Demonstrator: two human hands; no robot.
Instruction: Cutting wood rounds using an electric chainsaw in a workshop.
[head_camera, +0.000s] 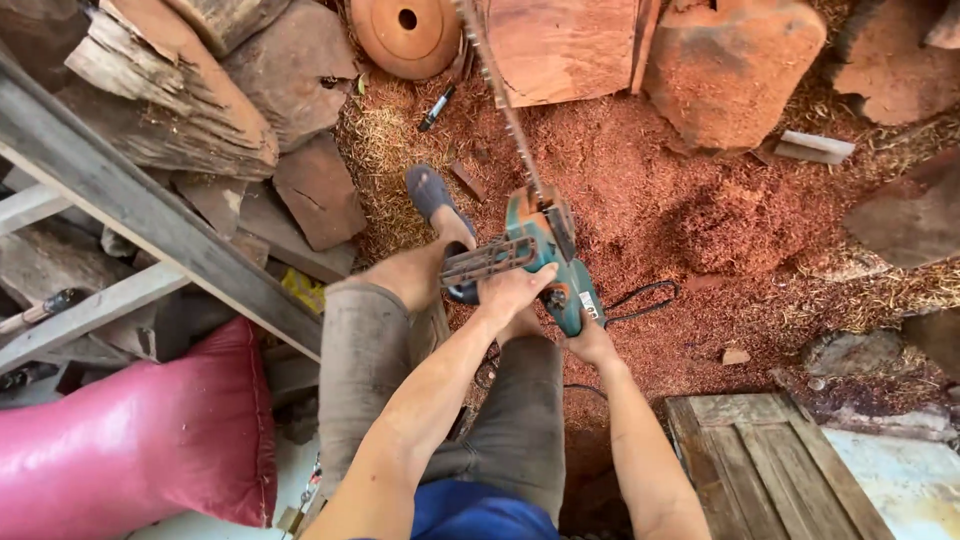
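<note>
Left hand grips chainsaw front handle, right hand clamps rear grip; keep bar away from foot

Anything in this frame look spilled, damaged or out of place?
Reddish sawdust lies heaped across the ground. A black marker lies loose in it near the round wooden disc. The chainsaw itself looks intact.

The floor is covered in red sawdust. Ahead of the hands lie wood blocks, a round disc and a marker. Left of them lie logs and a pink sack; to their right, a wooden pallet.
</note>
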